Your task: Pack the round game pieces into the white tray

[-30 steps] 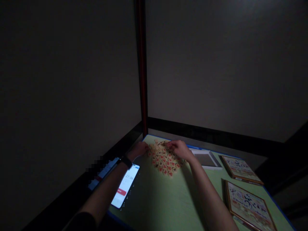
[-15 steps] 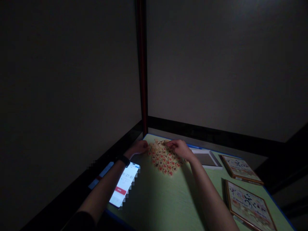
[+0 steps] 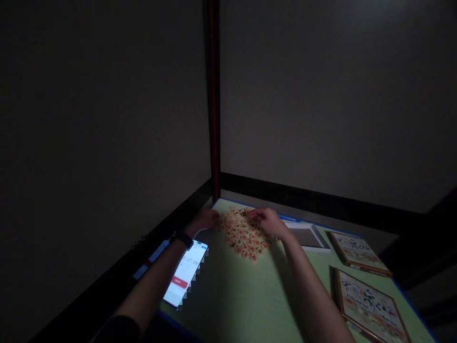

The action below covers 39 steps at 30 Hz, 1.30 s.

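Note:
A tight cluster of several round wooden game pieces [image 3: 243, 233] with red and dark characters lies on a pale green table [image 3: 235, 295], near its far corner. My left hand [image 3: 206, 219] rests at the cluster's left edge with its fingers curled against the pieces. At the cluster's far right edge is my right hand [image 3: 267, 221], fingers bent down onto the pieces. Whether either hand holds a piece is hidden in the dim light. A dark watch [image 3: 181, 237] sits on my left wrist.
A lit phone [image 3: 185, 278] showing a timer lies on the table under my left forearm. A grey tablet-like case [image 3: 307, 236] lies right of the pieces. Two framed boards [image 3: 357, 251] [image 3: 371, 302] sit at the right. Dark walls and a wooden post [image 3: 214, 100] close the corner.
Both hands stay at the cluster's edges with only tiny shifts. The view has drifted slightly, and the phone timer has advanced.

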Each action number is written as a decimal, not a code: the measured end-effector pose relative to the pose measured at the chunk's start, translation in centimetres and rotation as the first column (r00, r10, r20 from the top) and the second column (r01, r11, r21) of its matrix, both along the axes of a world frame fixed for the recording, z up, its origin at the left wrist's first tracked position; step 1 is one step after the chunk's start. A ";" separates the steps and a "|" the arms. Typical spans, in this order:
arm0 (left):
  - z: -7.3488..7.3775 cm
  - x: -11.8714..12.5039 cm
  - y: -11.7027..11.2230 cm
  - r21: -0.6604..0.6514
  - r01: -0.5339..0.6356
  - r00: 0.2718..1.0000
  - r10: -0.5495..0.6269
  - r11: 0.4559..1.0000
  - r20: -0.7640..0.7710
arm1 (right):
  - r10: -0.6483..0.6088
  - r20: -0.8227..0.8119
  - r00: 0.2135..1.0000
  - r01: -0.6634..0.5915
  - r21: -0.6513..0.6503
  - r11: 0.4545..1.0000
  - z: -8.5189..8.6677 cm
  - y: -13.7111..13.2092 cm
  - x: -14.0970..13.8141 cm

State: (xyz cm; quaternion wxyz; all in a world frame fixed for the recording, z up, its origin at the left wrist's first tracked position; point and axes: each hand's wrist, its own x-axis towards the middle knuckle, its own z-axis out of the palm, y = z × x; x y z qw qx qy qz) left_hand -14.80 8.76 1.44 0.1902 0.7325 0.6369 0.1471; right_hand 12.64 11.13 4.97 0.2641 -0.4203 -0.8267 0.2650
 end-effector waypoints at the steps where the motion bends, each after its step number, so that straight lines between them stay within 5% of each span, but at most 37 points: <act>1: 0.2 0.0 -0.2 0.022 -0.011 0.999 0.012 1.000 -0.045 | -0.001 -0.005 1.000 0.001 -0.001 1.000 0.0 0.0 0.0; 6: 0.7 0.3 -1.3 -0.030 0.000 0.961 -0.008 1.000 -0.277 | -0.013 -0.025 1.000 0.013 0.007 1.000 -0.1 0.0 0.0; 12: 0.2 0.2 -1.6 -0.032 -0.014 0.964 0.005 0.999 -0.265 | 0.002 -0.022 1.000 -0.002 -0.009 1.000 -0.1 0.0 0.0; 20: 0.4 -0.6 -0.9 -0.111 0.033 0.995 -0.042 0.993 -0.086 | -0.012 -0.009 1.000 0.012 -0.023 1.000 0.0 -0.1 0.2; 27: -0.8 -0.5 -0.8 -0.199 -0.068 0.974 0.108 0.978 0.199 | 0.003 -0.015 1.000 -0.003 0.006 1.000 -0.1 -0.1 0.2; 34: -0.6 -0.4 -1.0 -0.062 -0.127 0.989 0.131 0.990 0.063 | -0.011 0.008 1.000 0.011 0.000 1.000 -0.4 0.1 0.1; 39: 1.2 1.7 -1.1 0.099 0.023 0.972 0.001 0.995 -0.234 | -0.023 0.129 0.991 0.016 0.056 0.998 -0.2 -0.5 -0.6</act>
